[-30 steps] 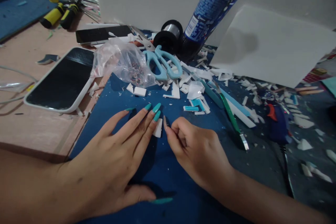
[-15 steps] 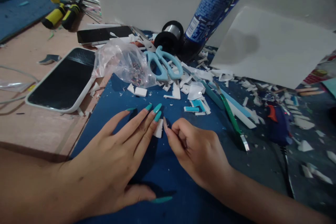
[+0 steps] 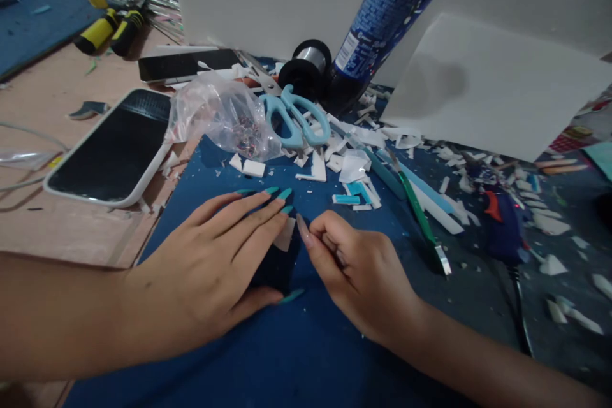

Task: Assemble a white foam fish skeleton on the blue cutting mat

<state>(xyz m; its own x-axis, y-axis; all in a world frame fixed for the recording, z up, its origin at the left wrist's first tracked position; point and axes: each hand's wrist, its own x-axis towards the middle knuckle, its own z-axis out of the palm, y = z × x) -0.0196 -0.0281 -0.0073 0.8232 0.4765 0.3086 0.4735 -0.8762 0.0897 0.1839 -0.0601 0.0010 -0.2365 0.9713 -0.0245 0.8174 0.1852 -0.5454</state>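
Since a second ago my left hand (image 3: 210, 264) has drawn its thumb in from a wide splay. Its four fingers lie pressed together, tips on the small white offcut (image 3: 285, 234). The offcut rests on the blue mat (image 3: 268, 357), with the scissors (image 3: 294, 116) at its 12 o'clock. My right hand (image 3: 356, 268), at the offcut's 3 o'clock, stays curled, thumb against forefinger; I cannot tell whether it pinches anything. Judgement: the hold-down is tightening.

A white scrap (image 3: 285, 234) lies half hidden beneath the left hand (image 3: 210, 261); curled fingers of the right hand (image 3: 356, 268) conceal their grip. The dark bottle (image 3: 377, 19) runs off the top edge; contents of the plastic bag (image 3: 229, 118) are indistinct.
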